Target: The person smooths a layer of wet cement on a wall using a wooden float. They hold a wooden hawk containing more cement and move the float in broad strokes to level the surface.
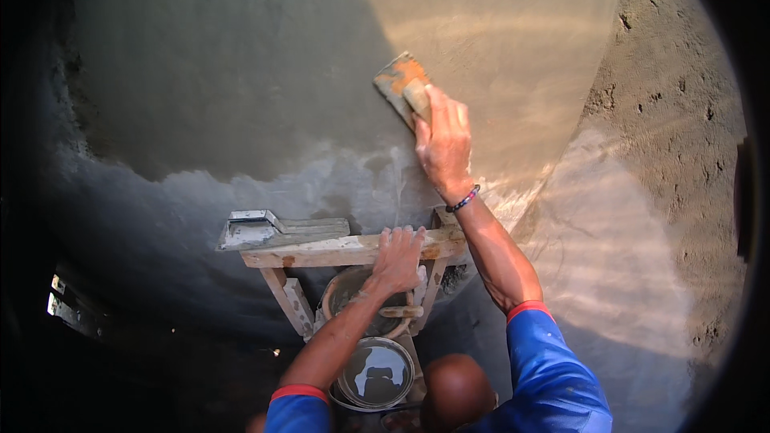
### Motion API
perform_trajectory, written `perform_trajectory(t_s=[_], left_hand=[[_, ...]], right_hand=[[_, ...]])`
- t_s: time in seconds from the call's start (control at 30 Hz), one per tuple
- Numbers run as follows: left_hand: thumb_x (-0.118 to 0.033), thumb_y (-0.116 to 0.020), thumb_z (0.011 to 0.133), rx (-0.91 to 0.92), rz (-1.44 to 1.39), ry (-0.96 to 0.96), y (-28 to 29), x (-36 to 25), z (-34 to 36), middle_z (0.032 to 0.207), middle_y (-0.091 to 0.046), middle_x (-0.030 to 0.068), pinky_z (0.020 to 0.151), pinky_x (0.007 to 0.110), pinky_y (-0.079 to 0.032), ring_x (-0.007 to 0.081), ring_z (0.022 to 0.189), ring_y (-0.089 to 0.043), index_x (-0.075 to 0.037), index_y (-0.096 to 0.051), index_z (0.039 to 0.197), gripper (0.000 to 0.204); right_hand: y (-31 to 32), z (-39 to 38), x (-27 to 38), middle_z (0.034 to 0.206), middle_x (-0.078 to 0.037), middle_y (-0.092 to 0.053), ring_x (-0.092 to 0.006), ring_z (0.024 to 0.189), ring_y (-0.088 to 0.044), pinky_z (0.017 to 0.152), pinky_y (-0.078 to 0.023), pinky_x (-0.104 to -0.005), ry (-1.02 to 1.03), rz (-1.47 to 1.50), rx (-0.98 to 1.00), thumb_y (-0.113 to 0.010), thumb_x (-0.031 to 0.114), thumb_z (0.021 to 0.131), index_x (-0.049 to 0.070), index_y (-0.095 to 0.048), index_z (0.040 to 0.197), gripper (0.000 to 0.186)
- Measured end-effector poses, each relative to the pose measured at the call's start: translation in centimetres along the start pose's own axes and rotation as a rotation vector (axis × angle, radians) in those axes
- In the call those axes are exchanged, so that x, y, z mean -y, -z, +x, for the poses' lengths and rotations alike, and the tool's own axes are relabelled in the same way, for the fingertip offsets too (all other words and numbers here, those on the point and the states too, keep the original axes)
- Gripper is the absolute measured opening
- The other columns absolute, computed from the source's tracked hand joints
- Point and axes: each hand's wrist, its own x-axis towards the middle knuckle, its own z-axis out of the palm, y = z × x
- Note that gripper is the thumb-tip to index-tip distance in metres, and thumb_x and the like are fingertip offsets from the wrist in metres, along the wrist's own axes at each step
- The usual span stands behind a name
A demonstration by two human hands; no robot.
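In the head view, the right hand (446,148), apart from the left, is clamped on a worn plastering float (395,90) set against the partly smoothed wall (489,40). The left hand (395,263) lies over the wooden trestle (325,253); whether its grip is closed, I cannot tell. A mortar-smeared steel trowel (313,227) rests on the trestle, left of that hand. Below stands a liquid-filled bucket (412,373).
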Motion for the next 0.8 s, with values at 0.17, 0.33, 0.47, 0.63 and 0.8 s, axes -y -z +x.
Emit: perform_trajectory(t_s=[0.17, 0.33, 0.47, 0.63, 0.8], left_hand=[[-0.036, -0.076, 0.077, 0.092, -0.006, 0.034, 0.4, 0.9, -0.4, 0.138, -0.049, 0.0216, 0.114, 0.054, -0.026, 0.0357, 0.130, -0.043, -0.001, -0.040, 0.150, 0.088], [-0.036, -0.075, 0.077, 0.008, -0.023, 0.033, 0.0, 0.3, -0.6, 0.138, -0.048, 0.0215, 0.117, 0.054, -0.024, 0.0359, 0.133, -0.041, -0.003, -0.040, 0.150, 0.087], [-0.037, -0.076, 0.077, 0.007, -0.021, 0.029, 0.1, -0.3, -0.5, 0.139, -0.048, 0.0215, 0.116, 0.055, -0.025, 0.0361, 0.132, -0.042, -0.003, -0.040, 0.149, 0.088], [-0.036, -0.076, 0.077, -0.016, -0.037, 0.015, 0.3, 0.3, -0.7, 0.139, -0.049, 0.0215, 0.115, 0.054, -0.026, 0.0357, 0.130, -0.043, -0.002, -0.041, 0.149, 0.087], [-0.036, -0.077, 0.077, -0.033, -0.019, 0.012, -0.2, 0.6, -0.6, 0.138, -0.049, 0.0208, 0.114, 0.054, -0.027, 0.0349, 0.129, -0.044, -0.002, -0.041, 0.148, 0.087]], right_hand=[[0.0, -6.8, 0.7, 0.112, -0.015, -0.062, -0.0340, 0.104, -0.059, 0.093, -0.048, -0.0450, 0.141, 0.180, 0.344, -0.073, 0.006, 0.083, 0.004, -0.051, 0.137, 0.058], [9.4, 10.1, -4.6, 0.115, -0.018, -0.067, -0.0377, 0.105, -0.061, 0.092, -0.050, -0.0436, 0.074, -0.016, -0.180, -0.069, 0.009, 0.089, 0.007, -0.058, 0.132, 0.045], [9.6, 15.5, -8.7, 0.116, -0.014, -0.067, -0.0365, 0.106, -0.061, 0.092, -0.050, -0.0435, 0.142, -0.047, -0.103, -0.069, 0.012, 0.088, 0.010, -0.059, 0.131, 0.044], [2.0, -2.7, -3.6, 0.117, -0.014, -0.059, -0.0331, 0.111, -0.056, 0.095, -0.047, -0.0438, 0.314, -0.099, 0.231, -0.069, 0.004, 0.080, 0.007, -0.052, 0.134, 0.056], [4.5, -7.5, -5.0, 0.115, -0.016, -0.062, -0.0332, 0.106, -0.059, 0.092, -0.049, -0.0426, 0.215, 0.040, 0.476, -0.071, 0.006, 0.080, 0.004, -0.056, 0.131, 0.053]])
